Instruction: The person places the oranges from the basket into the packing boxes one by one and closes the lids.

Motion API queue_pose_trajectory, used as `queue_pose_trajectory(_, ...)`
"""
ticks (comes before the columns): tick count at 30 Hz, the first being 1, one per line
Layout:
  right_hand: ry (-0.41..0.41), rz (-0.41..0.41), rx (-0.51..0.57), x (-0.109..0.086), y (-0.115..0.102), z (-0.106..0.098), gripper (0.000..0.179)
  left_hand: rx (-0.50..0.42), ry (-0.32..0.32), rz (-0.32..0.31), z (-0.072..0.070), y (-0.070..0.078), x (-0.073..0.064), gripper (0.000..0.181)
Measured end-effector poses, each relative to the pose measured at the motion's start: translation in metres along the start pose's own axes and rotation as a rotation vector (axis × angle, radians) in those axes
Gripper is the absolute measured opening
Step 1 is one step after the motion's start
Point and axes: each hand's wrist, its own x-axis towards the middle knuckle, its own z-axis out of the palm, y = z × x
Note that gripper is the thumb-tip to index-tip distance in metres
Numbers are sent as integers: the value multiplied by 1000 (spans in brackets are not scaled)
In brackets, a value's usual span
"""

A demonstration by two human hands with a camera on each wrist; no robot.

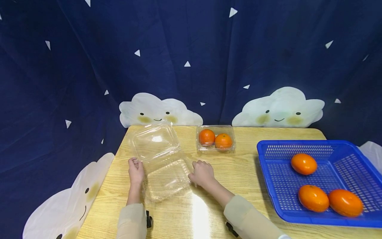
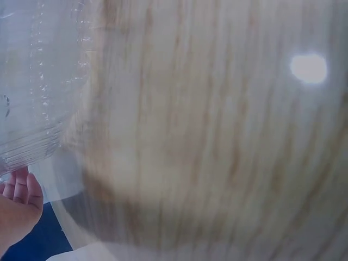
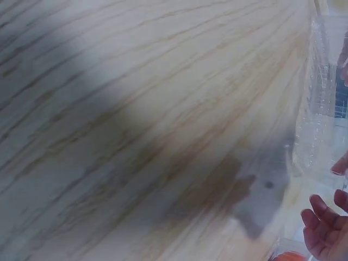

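Observation:
A clear plastic clamshell box (image 1: 168, 181) stands unfolded over the table, its lid (image 1: 155, 141) raised toward the back. Nothing lies inside it. My left hand (image 1: 136, 171) pinches its left side close to the hinge; in the left wrist view the fingers (image 2: 20, 187) touch the ribbed plastic edge. On the opposite side, my right hand (image 1: 203, 173) holds the right rim of the base with curled fingers. The right wrist view catches only part of that hand (image 3: 329, 225) beside the clear wall (image 3: 312, 125).
A closed clear box (image 1: 215, 129) with two oranges (image 1: 223, 141) sits at the back of the wooden table (image 1: 238, 186). To the right stands a blue basket (image 1: 270, 186) holding three orange fruits (image 1: 313, 198). A dark blue curtain (image 1: 179, 33) hangs behind.

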Motion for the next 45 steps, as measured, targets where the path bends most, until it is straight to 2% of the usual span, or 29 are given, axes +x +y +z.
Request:
queue_pose_trajectory(10,25,-13,19,-11,7,0,24,-29,-60,45,4,3,-4,31)
queue_pose_trajectory(21,85,-47,38,-25,12,0,17,-33,-92,81,8,5,-7,31)
queue_pose_trajectory(29,83,-29,64,-36,17,0,16,-81,-112,109,15,9,-11,28)
queue_pose_trajectory(36,83,-24,83,-46,20,-2,18,-109,-167,100,20,11,-13,30)
queue_pose_trajectory(45,80,-17,101,-55,24,-1,19,-118,-177,124,25,16,-17,29)
